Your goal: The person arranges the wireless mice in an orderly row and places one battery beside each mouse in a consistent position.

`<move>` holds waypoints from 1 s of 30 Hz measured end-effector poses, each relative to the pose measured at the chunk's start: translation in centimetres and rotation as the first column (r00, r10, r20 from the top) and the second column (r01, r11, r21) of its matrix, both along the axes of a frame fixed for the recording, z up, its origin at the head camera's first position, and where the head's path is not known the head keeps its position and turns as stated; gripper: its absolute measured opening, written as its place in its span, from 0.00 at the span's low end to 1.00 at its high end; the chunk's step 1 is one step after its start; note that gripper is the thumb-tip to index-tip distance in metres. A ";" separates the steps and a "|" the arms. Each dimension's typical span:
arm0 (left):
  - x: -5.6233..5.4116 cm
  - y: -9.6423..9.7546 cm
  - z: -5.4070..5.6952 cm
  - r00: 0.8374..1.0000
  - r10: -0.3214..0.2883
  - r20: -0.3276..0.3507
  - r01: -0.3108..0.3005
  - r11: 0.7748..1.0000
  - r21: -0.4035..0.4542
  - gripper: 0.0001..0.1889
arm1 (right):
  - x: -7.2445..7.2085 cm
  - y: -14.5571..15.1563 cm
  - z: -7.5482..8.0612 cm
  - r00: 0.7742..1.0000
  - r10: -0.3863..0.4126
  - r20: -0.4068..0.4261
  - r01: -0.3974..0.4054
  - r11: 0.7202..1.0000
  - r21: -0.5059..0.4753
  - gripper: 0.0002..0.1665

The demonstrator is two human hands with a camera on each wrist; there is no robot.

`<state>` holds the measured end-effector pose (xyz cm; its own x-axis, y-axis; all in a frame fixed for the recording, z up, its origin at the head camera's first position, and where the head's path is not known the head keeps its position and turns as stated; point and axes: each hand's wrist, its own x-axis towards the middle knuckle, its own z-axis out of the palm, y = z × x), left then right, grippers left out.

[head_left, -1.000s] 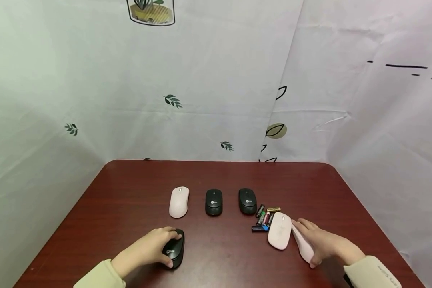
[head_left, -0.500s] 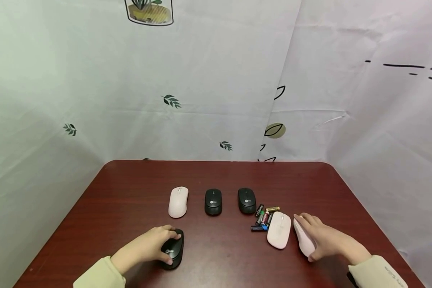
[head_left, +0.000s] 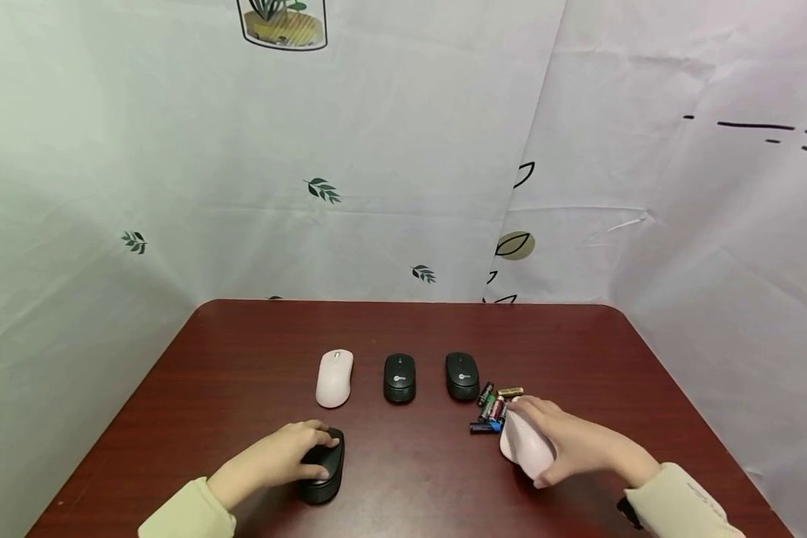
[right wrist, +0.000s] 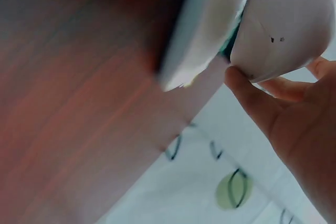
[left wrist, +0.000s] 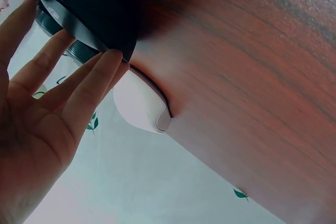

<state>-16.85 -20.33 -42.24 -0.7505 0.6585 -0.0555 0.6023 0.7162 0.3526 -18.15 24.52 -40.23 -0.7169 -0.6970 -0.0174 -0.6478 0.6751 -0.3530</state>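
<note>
My left hand point(head_left: 288, 457) grips a black mouse point(head_left: 321, 489) at the table's front left, fingers over its far end and thumb across its top. In the left wrist view the fingertips press along the edge of that black mouse point(left wrist: 89, 9). My right hand point(head_left: 571, 444) holds a pale pink mouse point(head_left: 534, 454) tilted, thumb at its near end, fingers at its far end. Another pale pink mouse point(head_left: 507, 445) lies beneath and partly hidden. In the right wrist view the held mouse point(right wrist: 289, 19) is beside the lying one point(right wrist: 218, 19).
Several batteries point(head_left: 495, 409) lie in a loose cluster left of the right hand. Farther back on the brown table point(head_left: 255, 336) stand a pale mouse point(head_left: 334, 379) and two black mice point(head_left: 400, 379), point(head_left: 462, 376). A printed white sheet point(head_left: 376, 149) hangs behind.
My right hand has moved left with its pale mouse, from beside the lying pale mouse to over it. The left thumb has shifted higher on the black mouse, hiding its logo.
</note>
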 end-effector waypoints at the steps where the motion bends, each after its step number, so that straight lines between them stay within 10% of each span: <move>1: -0.1 0.0 0.0 1.000 -0.006 -0.007 0.006 1.000 -0.001 0.22 | 0.0 -0.5 0.1 1.000 0.008 0.010 -0.007 1.000 -0.002 0.57; 14: -0.4 0.2 -0.3 0.998 -0.037 -0.052 0.038 0.999 0.011 0.20 | -1.1 -6.8 0.9 0.999 0.028 -0.018 -0.027 0.996 0.080 0.57; 30: -0.6 0.0 -0.5 0.999 -0.019 -0.049 0.019 1.000 0.004 0.21 | -1.1 -16.2 0.0 0.997 0.071 0.027 -0.070 0.997 -0.039 0.59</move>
<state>-17.47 -20.37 -42.72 -0.7395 0.6730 -0.0161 0.6326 0.7029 0.3251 -19.26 8.33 -40.20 -0.6655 -0.7463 -0.0099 -0.6825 0.6139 -0.3967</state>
